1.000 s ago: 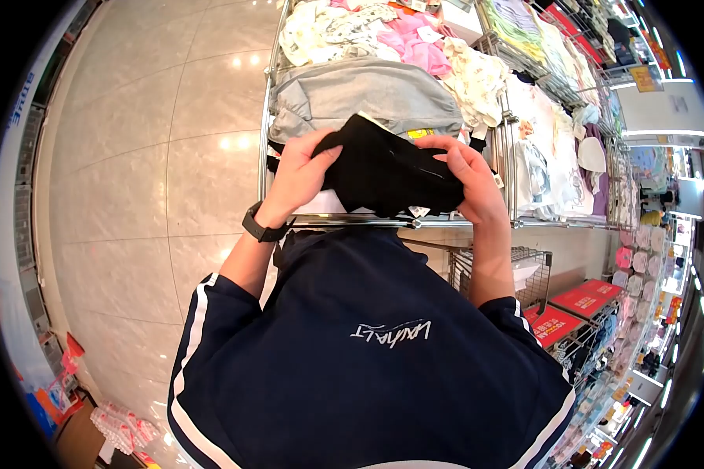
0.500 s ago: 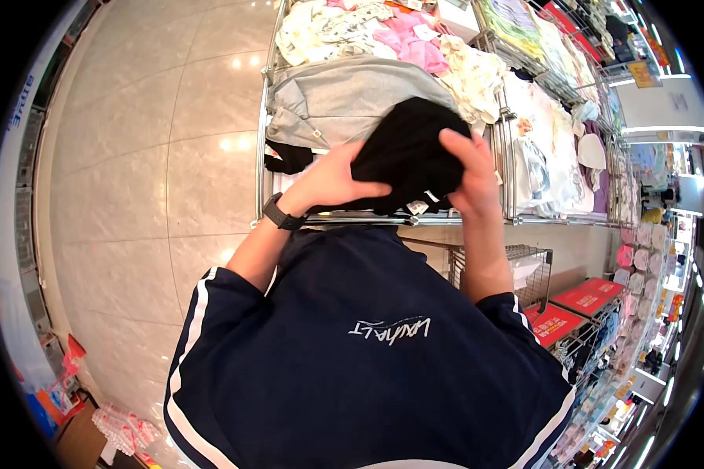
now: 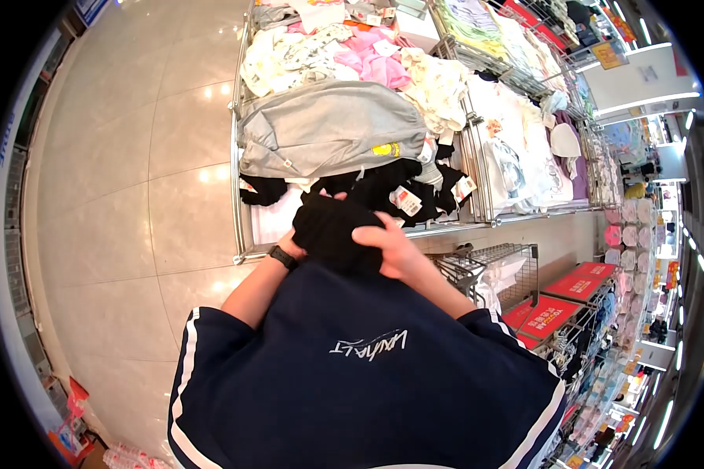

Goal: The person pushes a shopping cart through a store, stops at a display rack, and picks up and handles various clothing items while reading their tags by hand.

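Observation:
A black garment (image 3: 338, 234) is bunched between my two hands, close to my chest at the bin's front edge. My left hand (image 3: 292, 244) holds its left side, most of the fingers hidden behind the cloth. On the right side, my right hand (image 3: 391, 244) grips it with the thumb across the front. Beyond my hands lie more black garments (image 3: 379, 181) with a white tag (image 3: 406, 201). Behind them a folded grey garment (image 3: 328, 129) with a yellow label stretches across the bin.
The metal bin rail (image 3: 238, 187) runs along the left. Farther back are pink cloth (image 3: 374, 59) and cream cloth (image 3: 438, 86). A second bin of white clothes (image 3: 524, 156) is at right, with a wire cart (image 3: 508, 270) and red signs (image 3: 541, 316) nearer me.
Both hands have drawn the black garment back towards my chest and bunched it smaller. The view has shifted, showing more black garments and tags in the bin.

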Tool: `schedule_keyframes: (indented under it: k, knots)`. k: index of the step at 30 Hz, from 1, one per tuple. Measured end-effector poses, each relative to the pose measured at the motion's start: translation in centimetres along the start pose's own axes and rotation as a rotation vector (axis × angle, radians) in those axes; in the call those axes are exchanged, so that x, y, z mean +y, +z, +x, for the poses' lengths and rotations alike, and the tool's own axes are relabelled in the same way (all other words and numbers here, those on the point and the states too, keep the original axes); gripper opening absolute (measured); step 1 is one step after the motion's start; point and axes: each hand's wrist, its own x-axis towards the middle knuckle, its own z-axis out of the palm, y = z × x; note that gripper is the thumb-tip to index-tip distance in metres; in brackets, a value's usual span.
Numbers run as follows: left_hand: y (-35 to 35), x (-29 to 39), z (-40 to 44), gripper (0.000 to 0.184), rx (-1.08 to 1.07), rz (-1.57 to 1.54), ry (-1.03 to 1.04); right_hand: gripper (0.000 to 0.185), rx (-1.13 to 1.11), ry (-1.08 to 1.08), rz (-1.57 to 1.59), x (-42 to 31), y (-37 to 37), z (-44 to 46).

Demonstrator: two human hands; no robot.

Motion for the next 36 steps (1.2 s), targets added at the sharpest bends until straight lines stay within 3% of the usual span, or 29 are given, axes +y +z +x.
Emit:
schedule_keyframes:
  k: [2,3,4,5,6,8,9,10,11,13,15,16,17,20,24,27,28,30,31,32,36]
  knots:
    - [1.8,0.7,0.0,0.035,0.105,-0.687,-0.249,0.031,-0.010,-0.081,-0.186,1.5,-1.1,0.3]
    - [-0.3,3.0,1.1,0.034,-0.045,-0.206,-0.137,0.031,0.030,-0.138,-0.311,1.9,-2.0,0.4]
    - [-2.5,5.4,2.2,0.033,-0.128,0.267,0.021,0.035,0.118,-0.390,-0.721,2.1,-3.3,0.9]
    - [-2.2,5.4,2.4,0.036,-0.107,-0.275,-0.177,0.038,0.217,-0.635,-1.131,2.0,-4.2,1.1]
    - [-2.1,5.8,2.7,0.039,0.014,-0.819,-0.358,0.040,0.269,-0.645,-1.198,1.5,-4.0,0.9]
    - [-1.8,7.0,3.5,0.034,0.033,-0.655,-0.127,0.042,0.244,-0.619,-1.130,2.1,-5.4,1.7]
    - [-1.1,5.5,3.3,0.030,-0.080,-1.142,-0.429,0.043,0.197,-0.612,-1.034,3.1,-6.6,2.4]
    - [-0.9,5.3,3.5,0.029,-0.040,-1.596,-0.818,0.042,0.161,-0.675,-1.146,3.4,-6.7,3.1]
    - [-0.7,5.6,2.8,0.034,0.028,-1.263,-0.682,0.042,0.173,-0.570,-1.080,3.8,-6.9,2.7]
    - [-2.5,8.7,3.5,0.036,0.056,-1.669,-0.749,0.042,0.239,-0.621,-1.082,3.8,-6.8,2.6]
    - [-3.6,10.5,2.9,0.040,-0.035,-1.635,-0.802,0.040,0.203,-0.856,-1.197,1.6,-5.3,2.2]
    - [-4.4,10.4,2.6,0.044,-0.086,-1.242,-0.677,0.034,0.286,-0.907,-1.253,0.8,-4.5,1.9]
    - [-4.5,12.3,3.0,0.053,0.046,-0.996,-0.563,0.029,0.283,-0.946,-1.289,0.0,-4.4,1.7]
    - [-4.8,15.6,3.7,0.064,0.148,-0.801,-0.371,0.028,0.221,-0.942,-1.104,-1.5,-2.6,1.5]
    - [-5.0,17.8,4.1,0.036,0.423,-0.666,-0.357,0.029,0.176,-0.708,-0.645,-1.8,-0.8,1.3]
    - [-4.4,17.4,4.2,0.043,0.677,-0.747,-0.263,0.037,0.072,-0.648,-0.400,-2.1,0.6,0.6]
    - [-4.6,17.9,4.3,0.045,0.686,-0.713,-0.251,0.043,0.081,-0.674,-0.512,-2.0,0.9,0.4]
    - [-4.7,18.2,3.5,0.062,0.542,-0.645,-0.270,0.054,0.210,-0.669,-0.760,-2.5,2.4,-0.5]
    - [-4.8,18.5,3.3,0.069,0.444,-0.591,-0.263,0.047,0.253,-0.744,-0.862,-2.2,1.3,0.1]
    - [-4.9,19.0,3.3,0.080,0.364,-0.580,-0.174,0.042,0.244,-0.702,-0.731,-2.4,1.4,0.1]
    - [-4.6,18.3,3.5,0.081,0.261,-0.712,-0.180,0.041,0.254,-0.611,-0.478,-2.6,1.3,0.0]
